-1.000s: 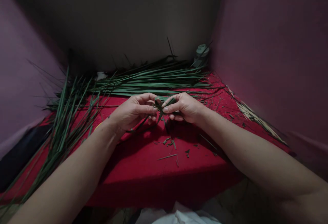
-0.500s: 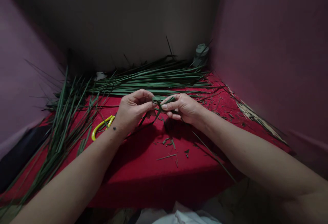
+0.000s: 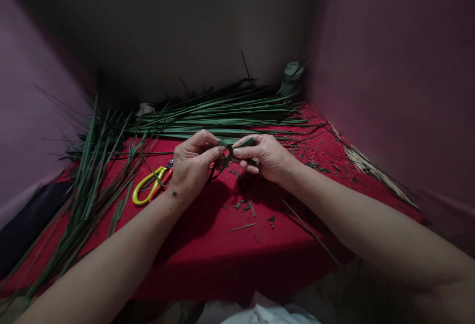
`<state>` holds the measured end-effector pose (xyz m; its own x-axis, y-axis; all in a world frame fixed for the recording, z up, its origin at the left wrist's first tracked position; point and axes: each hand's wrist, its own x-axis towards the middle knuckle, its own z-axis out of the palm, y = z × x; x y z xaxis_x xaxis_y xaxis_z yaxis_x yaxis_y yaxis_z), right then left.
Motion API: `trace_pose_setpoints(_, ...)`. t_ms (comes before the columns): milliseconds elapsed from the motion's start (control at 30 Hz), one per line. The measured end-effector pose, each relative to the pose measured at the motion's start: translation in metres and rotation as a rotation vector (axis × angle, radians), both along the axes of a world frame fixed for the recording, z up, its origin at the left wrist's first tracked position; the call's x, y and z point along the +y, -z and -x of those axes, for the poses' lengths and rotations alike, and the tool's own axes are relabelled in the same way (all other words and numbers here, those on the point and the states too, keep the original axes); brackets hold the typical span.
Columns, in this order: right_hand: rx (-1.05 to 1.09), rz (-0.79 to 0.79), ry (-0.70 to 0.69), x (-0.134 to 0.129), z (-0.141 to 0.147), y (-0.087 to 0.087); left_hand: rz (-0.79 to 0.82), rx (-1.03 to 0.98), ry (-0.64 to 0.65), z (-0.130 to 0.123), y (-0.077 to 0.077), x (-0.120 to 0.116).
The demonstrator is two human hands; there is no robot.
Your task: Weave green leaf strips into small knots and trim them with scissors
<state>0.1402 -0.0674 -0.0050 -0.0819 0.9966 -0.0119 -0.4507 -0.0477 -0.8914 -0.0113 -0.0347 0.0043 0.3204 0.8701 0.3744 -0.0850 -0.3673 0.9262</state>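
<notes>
Between my two hands, above the red cloth [image 3: 208,245], is a folded green leaf strip [image 3: 230,154] with a small loop in its middle. My left hand [image 3: 196,158] pinches its left side between thumb and forefinger. Thumb and forefinger of my right hand [image 3: 267,156] pinch its right side, and a folded end shows above that forefinger. Dark loose ends hang below the left fingers. The exact weave of the strip is too small and dark to tell. Scissors [image 3: 140,191] with yellow and red handles lie beside my left wrist, partly hidden by it.
Long green leaves [image 3: 215,114] lie in a heap along the back wall, and more leaves [image 3: 89,165] spread down the left side. A white jar [image 3: 292,79] stands in the back right corner. Pale thin sticks [image 3: 374,173] lie at the right edge. Leaf scraps [image 3: 245,206] litter the cloth.
My left wrist has turned and shifted slightly right, so more of the scissors shows. The strip between the fingers has been drawn into a smaller loop. My right hand has hardly moved.
</notes>
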Motion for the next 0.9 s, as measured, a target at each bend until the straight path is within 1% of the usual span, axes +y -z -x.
trace_pose_setpoints(67, 0.006, -0.017, 0.015, 0.001, 0.001, 0.002, -0.029, 0.038, -0.023, 0.001, 0.001, -0.001)
trace_pose_setpoints(133, 0.004, -0.038, 0.038, 0.001, 0.001, 0.004, -0.103, 0.116, -0.056, 0.003, 0.003, 0.0)
trace_pose_setpoints(267, -0.033, -0.08, 0.091, 0.002, 0.001, 0.006, -0.352, 0.296, -0.104, 0.007, 0.008, 0.004)
trace_pose_setpoints(367, -0.061, -0.13, 0.105, 0.002, 0.0, 0.007, -0.526, 0.43, -0.08, 0.008, 0.008, 0.006)
trace_pose_setpoints(433, -0.078, -0.155, 0.098, 0.003, -0.001, 0.008, -0.611, 0.501, -0.056, 0.008, 0.006, 0.006)
trace_pose_setpoints(533, -0.08, -0.159, 0.111, 0.003, -0.003, 0.008, -0.632, 0.567, -0.038, 0.008, 0.003, 0.006)
trace_pose_setpoints(600, -0.063, -0.158, 0.142, 0.003, -0.004, 0.007, -0.626, 0.601, -0.027, 0.01, 0.002, 0.008)
trace_pose_setpoints(667, -0.053, -0.16, 0.177, 0.004, -0.006, 0.005, -0.661, 0.656, -0.012, 0.013, 0.001, 0.01)
trace_pose_setpoints(767, -0.031, -0.165, 0.228, 0.005, -0.009, 0.003, -0.791, 0.798, -0.016, 0.019, 0.001, 0.016)
trace_pose_setpoints(900, 0.018, -0.167, 0.268, 0.006, -0.01, 0.0, -0.978, 0.979, -0.111, 0.03, -0.006, 0.023)
